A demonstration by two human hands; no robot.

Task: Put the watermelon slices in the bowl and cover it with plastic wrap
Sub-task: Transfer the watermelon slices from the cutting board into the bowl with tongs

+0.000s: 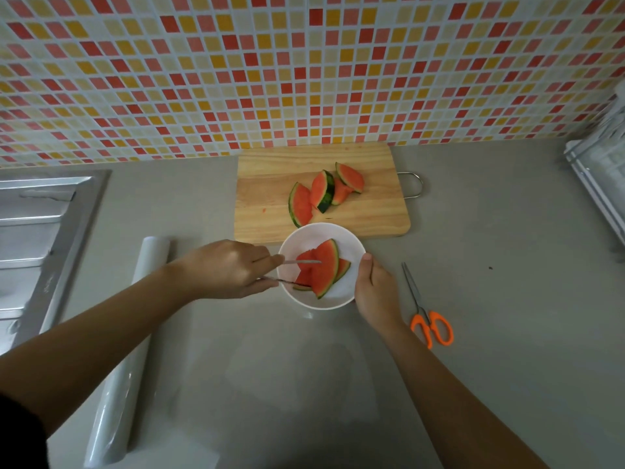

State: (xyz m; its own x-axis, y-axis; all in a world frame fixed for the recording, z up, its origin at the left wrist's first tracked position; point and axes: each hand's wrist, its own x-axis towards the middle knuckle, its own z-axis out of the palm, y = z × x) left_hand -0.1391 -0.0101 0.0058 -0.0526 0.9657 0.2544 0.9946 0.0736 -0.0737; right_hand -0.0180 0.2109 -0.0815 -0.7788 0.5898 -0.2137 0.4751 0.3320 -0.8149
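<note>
The white bowl (351, 247) stands on the grey counter (507, 299) in the middle of the scene, just near of the wooden cutting board (270, 184), its far rim overlapping the board's near edge. In it lie watermelon slices (324, 270), red flesh up, the largest leaning with its green rind toward the right and a smaller wedge tucked behind it on the right. The left hand (223, 269) comes in from the left with its fingers curled round a pair of thin metal tongs (302, 262); the two arms of the tongs are spread, one reaching over the bowl's left rim onto the flesh and the other lower, at the slices' near left edge. The right hand (375, 292) grasps the bowl's right side, thumb up on the rim and fingers wrapped round the outer wall. Four more watermelon wedges (324, 189) lie bunched on the board, far of the bowl, some overlapping. The board has a wire loop handle (417, 184) on its right end. On the counter to the left of the bowl, running from far to near, lies a roll of plastic wrap (135, 333), partly hidden under the left forearm. To the right of the bowl lie orange-handled scissors (426, 313), blades shut and pointing far. A steel sink (37, 238) fills the left edge, and a wall of red, orange and cream tiles (304, 62) rises behind the counter.
</note>
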